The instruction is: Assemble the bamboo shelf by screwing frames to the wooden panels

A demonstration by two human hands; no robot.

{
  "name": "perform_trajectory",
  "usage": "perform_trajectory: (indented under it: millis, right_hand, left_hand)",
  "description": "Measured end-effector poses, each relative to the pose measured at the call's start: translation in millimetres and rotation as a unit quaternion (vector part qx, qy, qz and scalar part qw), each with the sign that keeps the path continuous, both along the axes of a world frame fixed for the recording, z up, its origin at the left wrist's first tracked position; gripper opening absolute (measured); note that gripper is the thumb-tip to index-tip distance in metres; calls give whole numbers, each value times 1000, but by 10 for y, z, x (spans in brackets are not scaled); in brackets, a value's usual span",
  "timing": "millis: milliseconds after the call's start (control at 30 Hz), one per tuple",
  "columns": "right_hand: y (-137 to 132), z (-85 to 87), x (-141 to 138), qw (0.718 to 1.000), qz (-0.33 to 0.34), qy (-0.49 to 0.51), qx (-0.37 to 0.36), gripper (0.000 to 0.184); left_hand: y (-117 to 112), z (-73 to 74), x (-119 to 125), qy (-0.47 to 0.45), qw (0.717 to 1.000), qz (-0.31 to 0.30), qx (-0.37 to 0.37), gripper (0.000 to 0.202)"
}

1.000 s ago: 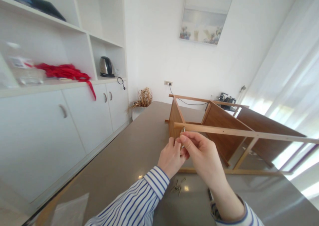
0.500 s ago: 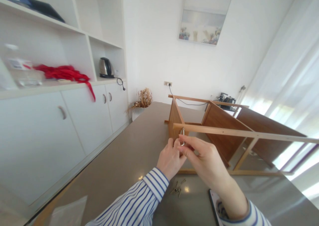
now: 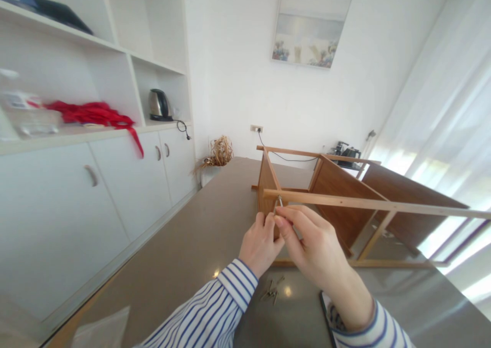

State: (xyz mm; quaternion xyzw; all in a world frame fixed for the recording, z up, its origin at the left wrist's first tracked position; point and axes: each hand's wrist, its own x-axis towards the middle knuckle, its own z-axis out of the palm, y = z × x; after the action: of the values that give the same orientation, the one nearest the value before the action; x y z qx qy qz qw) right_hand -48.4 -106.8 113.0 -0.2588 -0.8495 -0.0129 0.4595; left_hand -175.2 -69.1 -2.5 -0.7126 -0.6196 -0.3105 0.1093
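A lying wooden shelf frame (image 3: pixel 333 200) has its near rail end just above my hands. Below that end a thin, bent metal hex key (image 3: pixel 281 201) meets the rail at a fastener. My right hand (image 3: pixel 312 240) pinches the hex key between thumb and fingertips. Close against it, my left hand (image 3: pixel 258 240) is closed, fingers curled beside the key under the rail; what its fingertips grip is hidden. Several loose screws (image 3: pixel 271 291) lie on the grey table (image 3: pixel 184 251) below my hands.
A phone-like flat object (image 3: pixel 326 312) lies partly under my right forearm. A clear plastic bag (image 3: pixel 102 330) is at the table's front left. Left stands a white cabinet (image 3: pixel 111 184) with a kettle (image 3: pixel 159 104) and red cloth (image 3: pixel 92 114). Dried plants (image 3: pixel 220 151) stand beyond the table.
The bent part of the hex key has turned beneath the rail, and my right fingers have shifted with it. My left hand stays beside it. The whole view has moved slightly.
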Motion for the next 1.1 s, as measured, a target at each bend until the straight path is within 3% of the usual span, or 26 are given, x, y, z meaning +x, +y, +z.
perform_trajectory:
  millis: [200, 367, 800, 900, 1000, 1100]
  right_hand:
    - [-29, 52, -22, 1000, -10, 20, -18, 18]
    - [-54, 54, -23, 994, -20, 51, -98, 23]
    - [-34, -48, 42, 960, 81, 101, -250, 14]
    - [-9, -70, 68, 977, 63, 70, -193, 12]
    - [35, -43, 102, 998, 39, 0, -58, 13]
    - [79, 7, 127, 995, 29, -73, 68, 10]
  left_hand:
    - [-20, 34, 0, 11, 1000, -2, -7, 35]
    - [-58, 115, 6, 5, 999, -1, -31, 37]
    - [-81, 99, 10, -35, 999, 2, -37, 26]
    - [-70, 82, 5, -30, 999, 3, -37, 29]
    - [-52, 59, 4, -19, 999, 1, -31, 32]
    - [-42, 49, 7, -9, 1000, -4, -24, 31]
